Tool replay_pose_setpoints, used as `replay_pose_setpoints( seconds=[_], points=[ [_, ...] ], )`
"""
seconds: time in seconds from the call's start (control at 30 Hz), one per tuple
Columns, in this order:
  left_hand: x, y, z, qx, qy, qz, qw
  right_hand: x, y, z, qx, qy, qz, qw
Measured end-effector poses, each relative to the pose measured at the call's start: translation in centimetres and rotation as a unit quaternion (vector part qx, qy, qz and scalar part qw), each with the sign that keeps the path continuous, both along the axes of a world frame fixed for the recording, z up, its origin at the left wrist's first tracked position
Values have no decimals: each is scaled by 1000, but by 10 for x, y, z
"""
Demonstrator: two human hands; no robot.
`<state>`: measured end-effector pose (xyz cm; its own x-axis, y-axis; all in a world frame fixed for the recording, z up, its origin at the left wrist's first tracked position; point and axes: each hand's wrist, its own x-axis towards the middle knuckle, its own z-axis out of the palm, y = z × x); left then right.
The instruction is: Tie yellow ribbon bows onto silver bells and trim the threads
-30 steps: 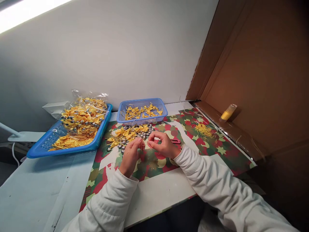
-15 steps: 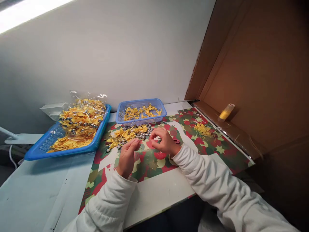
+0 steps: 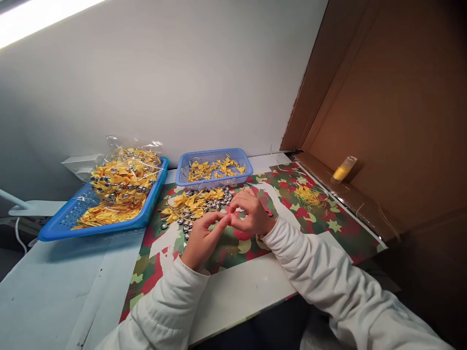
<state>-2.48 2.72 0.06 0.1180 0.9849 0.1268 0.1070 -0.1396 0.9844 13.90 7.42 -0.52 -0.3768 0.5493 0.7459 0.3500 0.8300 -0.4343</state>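
Note:
My left hand (image 3: 205,236) and my right hand (image 3: 249,212) meet at the fingertips above the patterned sheet (image 3: 233,250). Both are closed in a pinch, and whatever lies between the fingers is too small or hidden to make out. Just beyond them is a loose pile of yellow ribbon bows (image 3: 197,201) with thin cords. Silver jingle bells (image 3: 188,216) are scattered around and under these bows. A small red object (image 3: 269,213), partly hidden, lies beside my right hand.
A light-blue basket (image 3: 215,183) with several yellow bows stands against the wall. At left, a larger blue basket (image 3: 93,233) holds yellow ribbons and a clear bag of bows with bells (image 3: 124,177). Yellow thread scraps (image 3: 310,196) lie right, near a yellow-filled tube (image 3: 343,170) on a cardboard ledge.
My left hand has moved right and turned inward, so its fingertips now meet those of my right hand. My right hand has barely shifted.

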Motion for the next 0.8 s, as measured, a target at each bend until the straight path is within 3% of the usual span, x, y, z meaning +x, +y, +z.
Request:
replay_pose_setpoints(
  seconds=[0.1, 0.4, 0.8],
  points=[
    [1, 1, 1, -20, -47, -3, 999, 0, 0, 0, -4, -13, -8, 1000],
    [0, 8, -5, -100, -202, 80, 971, -2, 1, -5, 31, -34, -2, 999],
    [1, 4, -1, -86, -124, 121, 981, 0, 3, -4, 114, -118, -33, 986]
  ],
)
